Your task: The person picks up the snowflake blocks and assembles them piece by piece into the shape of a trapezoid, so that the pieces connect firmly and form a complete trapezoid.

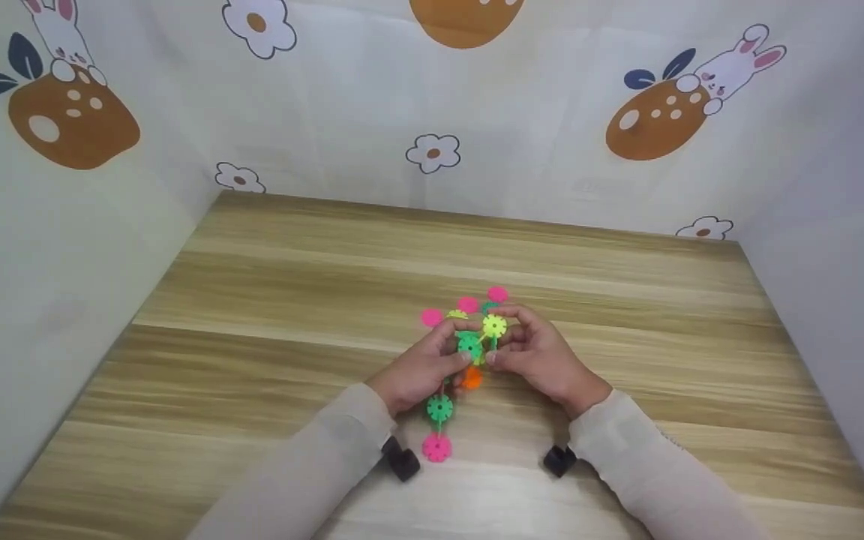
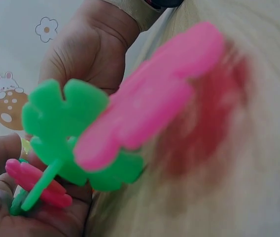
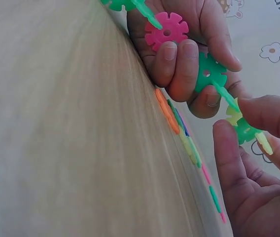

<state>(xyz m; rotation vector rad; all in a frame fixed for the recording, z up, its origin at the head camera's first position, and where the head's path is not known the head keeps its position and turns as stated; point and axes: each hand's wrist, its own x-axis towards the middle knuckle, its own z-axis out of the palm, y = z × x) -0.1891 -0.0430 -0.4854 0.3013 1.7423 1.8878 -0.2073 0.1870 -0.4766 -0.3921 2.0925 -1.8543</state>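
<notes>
Near the middle of the table my left hand [image 1: 424,366] grips a chain of interlocking notched plastic discs. A green disc [image 1: 469,347] shows by its thumb; a lower green disc [image 1: 439,407] and a pink disc [image 1: 436,448] hang toward me. In the right wrist view, left fingers curl over another pink disc [image 3: 166,32] and a green one [image 3: 211,72]. My right hand [image 1: 544,358] pinches a green disc [image 3: 247,132] at the chain's upper end, joined to yellow discs. A yellow disc [image 1: 493,325] faces up between the hands. Fingers partly hide the joints.
Loose discs lie flat on the wooden table [image 1: 289,300] beyond the hands, including pink discs [image 1: 432,318] and a yellow one. An orange disc [image 1: 472,377] shows below the hands. Patterned walls [image 1: 357,112] enclose the back and sides. Black devices [image 1: 402,459] sit at both wrists.
</notes>
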